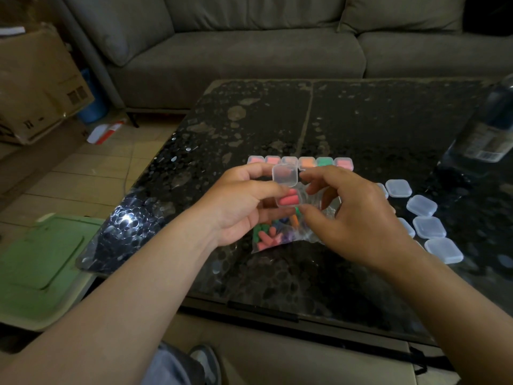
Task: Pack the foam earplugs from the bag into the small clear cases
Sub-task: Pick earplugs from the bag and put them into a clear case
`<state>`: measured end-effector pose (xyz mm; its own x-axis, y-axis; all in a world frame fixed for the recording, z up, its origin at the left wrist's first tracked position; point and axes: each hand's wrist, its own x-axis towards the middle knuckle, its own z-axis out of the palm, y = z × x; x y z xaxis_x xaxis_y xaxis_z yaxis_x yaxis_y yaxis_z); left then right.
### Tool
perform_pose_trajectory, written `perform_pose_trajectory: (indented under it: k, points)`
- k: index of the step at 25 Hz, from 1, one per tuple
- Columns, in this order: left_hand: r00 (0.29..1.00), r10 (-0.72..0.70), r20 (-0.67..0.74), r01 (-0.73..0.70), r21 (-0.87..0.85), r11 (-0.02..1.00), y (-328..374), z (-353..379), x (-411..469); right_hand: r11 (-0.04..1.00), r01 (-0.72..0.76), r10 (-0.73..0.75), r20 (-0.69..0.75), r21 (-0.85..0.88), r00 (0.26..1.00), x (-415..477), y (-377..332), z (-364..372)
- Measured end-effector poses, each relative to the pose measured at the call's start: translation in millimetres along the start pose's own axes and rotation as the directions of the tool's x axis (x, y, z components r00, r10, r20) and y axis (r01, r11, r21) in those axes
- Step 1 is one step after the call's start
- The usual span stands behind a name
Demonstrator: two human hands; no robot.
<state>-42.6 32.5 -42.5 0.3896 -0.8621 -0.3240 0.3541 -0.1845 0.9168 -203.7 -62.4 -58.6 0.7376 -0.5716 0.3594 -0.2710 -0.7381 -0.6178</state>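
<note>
Progress: mid-run. Six filled cases (306,163) are lined up in a row at the back of the table (361,120), lids shut, with pink, orange and green showing through. One more case (290,202) is held just above the bag (302,234). It is loaded with red earplugs (288,200), and its lid (286,176) is hinged up, not yet snapped down. The step in hand is judged to be closing.

Left hand (244,202): the case base is pinched between thumb and fingers from the left side.

Right hand (355,218): fingers are curled, with the thumb at the near right corner of the base and the fingertips by the lid edge. The case is pinched from that side too.

Left to do: a fair heap of loose earplugs (266,237) in mixed colours is seen in the bag. Empty cases (422,205) are laid out right of the bag. Four are in full view and more are partly hidden behind the right hand, so the exact count cannot be told.

Room: the back row sits just beyond the hands, so the next slot is judged to be at either end of it. Open glass is available left of the bag, up to the table's left edge. The near edge runs under the forearms. A bottle (491,126) stands at the far right edge, well apart from the work. The bag could be dragged by a wrist, though the risk is judged low.
</note>
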Motion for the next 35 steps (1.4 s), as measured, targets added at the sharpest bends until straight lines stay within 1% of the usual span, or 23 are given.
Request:
perform_pose_trajectory:
  k: [6,10,12,15,20,35]
  points:
    - [0.995,-0.01,0.095,0.007,0.033,0.999,2,-3,-2,0.999,-0.02,0.02,-0.011,-0.038,1.0,1,5,0]
    - [0.984,-0.025,0.179,0.002,0.129,0.992,1,-6,-5,1.0,-0.013,0.013,-0.028,0.004,1.0,2,2,-3]
    - [0.985,-0.024,0.168,-0.008,0.191,0.982,-2,-6,-5,1.0,-0.03,0.03,-0.011,-0.001,1.0,4,2,-4]
    - [0.988,0.024,0.152,-0.066,0.28,0.958,-5,-4,-6,0.999,-0.035,0.035,0.008,0.022,0.999,4,6,-3]
    - [0.986,0.112,0.124,-0.149,0.348,0.925,-7,-1,-6,0.991,-0.08,0.077,0.031,0.103,0.997,5,8,-2]
    - [0.982,0.136,0.134,-0.177,0.372,0.911,-8,-2,-4,0.99,-0.067,0.064,0.028,0.124,0.998,3,6,-4]
